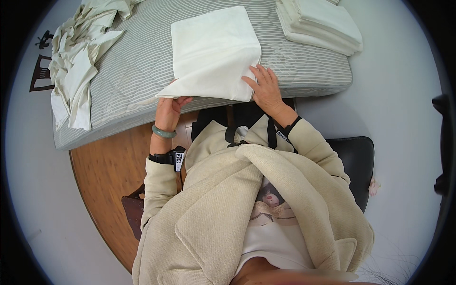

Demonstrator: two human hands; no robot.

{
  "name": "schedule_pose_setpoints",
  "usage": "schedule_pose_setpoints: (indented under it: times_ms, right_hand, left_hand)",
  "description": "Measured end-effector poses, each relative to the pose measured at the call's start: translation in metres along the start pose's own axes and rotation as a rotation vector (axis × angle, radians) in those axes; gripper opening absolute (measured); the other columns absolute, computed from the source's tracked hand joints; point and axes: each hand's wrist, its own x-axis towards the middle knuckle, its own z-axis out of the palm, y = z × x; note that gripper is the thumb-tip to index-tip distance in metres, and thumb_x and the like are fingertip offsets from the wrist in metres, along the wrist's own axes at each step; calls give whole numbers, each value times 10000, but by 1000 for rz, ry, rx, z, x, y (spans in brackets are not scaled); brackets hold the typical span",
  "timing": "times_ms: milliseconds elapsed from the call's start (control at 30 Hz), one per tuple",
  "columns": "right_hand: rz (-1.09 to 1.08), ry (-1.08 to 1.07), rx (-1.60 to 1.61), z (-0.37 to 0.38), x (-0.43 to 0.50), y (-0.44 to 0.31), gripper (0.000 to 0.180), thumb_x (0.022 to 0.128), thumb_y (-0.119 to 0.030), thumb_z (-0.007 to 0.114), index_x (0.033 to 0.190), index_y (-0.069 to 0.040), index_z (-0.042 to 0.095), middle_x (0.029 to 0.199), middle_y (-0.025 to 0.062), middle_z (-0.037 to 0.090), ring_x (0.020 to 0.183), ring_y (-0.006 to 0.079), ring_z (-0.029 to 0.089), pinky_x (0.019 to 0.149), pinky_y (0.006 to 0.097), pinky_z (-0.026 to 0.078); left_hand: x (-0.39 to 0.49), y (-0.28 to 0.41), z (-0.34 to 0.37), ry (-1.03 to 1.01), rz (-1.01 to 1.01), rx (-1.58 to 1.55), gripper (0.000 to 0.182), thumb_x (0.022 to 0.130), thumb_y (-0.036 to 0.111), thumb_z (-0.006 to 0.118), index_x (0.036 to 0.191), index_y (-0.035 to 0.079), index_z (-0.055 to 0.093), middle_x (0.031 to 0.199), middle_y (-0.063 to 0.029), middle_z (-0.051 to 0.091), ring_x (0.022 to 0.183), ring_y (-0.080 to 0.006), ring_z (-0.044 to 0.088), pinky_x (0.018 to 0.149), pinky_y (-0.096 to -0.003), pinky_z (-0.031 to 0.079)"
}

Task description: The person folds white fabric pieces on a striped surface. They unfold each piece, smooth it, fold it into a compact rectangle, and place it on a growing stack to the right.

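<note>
A white cloth (pixel 215 50), folded into a flat rectangle, lies on a striped mattress (pixel 142 60) in front of me. Its near left corner is lifted and pulled out to a point over the mattress edge. My left hand (pixel 169 111) grips that corner from below, with part of the fingers hidden under the fabric. At the cloth's right edge, my right hand (pixel 266 87) rests with its fingers spread and the fingertips on the fabric.
Crumpled white cloths (pixel 76 60) lie heaped on the mattress's left, some hanging over the edge. A stack of folded white cloths (pixel 320 26) sits at the right. Below are a wooden floor (pixel 110 178), a black seat (pixel 352 164) and a dark brown wooden piece of furniture (pixel 132 210).
</note>
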Motion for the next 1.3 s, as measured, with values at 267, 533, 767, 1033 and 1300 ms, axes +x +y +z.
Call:
schedule_pose_setpoints:
  times_ms: [267, 533, 767, 1033, 1300]
  right_hand:
    - [-28, 63, -20, 9, 11, -8, 526, 696, 36, 592, 1172, -187, 602, 1332, 84, 477, 1280, 289, 403, 1065, 485, 300]
    - [-54, 57, 140, 6, 8, -11, 420, 666, 10, 595, 1052, -150, 627, 1248, 57, 542, 1256, 278, 432, 1056, 478, 308]
    - [44, 69, 407, -10, 11, -7, 349, 696, 25, 597, 1014, -117, 618, 1104, 42, 609, 1155, 292, 518, 1057, 467, 317]
    - [261, 232, 662, -41, 8, -11, 187, 877, -70, 589, 1061, -41, 611, 885, 114, 637, 909, 273, 584, 923, 388, 426]
    - [435, 283, 807, -49, 79, 3, 230, 944, -192, 554, 1027, 20, 589, 710, 103, 584, 640, 134, 501, 595, 281, 423]
  left_hand:
    - [-4, -4, -9, 36, -79, -137, 354, 1015, 248, 397, 1283, 35, 489, 1202, -112, 607, 1019, -227, 640, 832, -369, 552]
    - [-7, -6, -18, 22, -98, -157, 342, 1009, 241, 412, 1262, 33, 511, 1192, -106, 613, 1003, -224, 645, 806, -363, 563]
    - [-15, -6, -22, 66, -76, 13, 334, 1004, 235, 444, 1247, 22, 526, 1155, -90, 626, 996, -195, 633, 837, -345, 535]
    - [-38, 12, -31, 240, 213, 591, 277, 986, 217, 521, 1127, 2, 627, 1033, -46, 640, 898, -103, 565, 786, -232, 439]
    - [24, 67, -5, 326, 423, 749, 337, 980, 277, 535, 1040, -34, 649, 810, 1, 594, 743, -70, 458, 649, -225, 380]
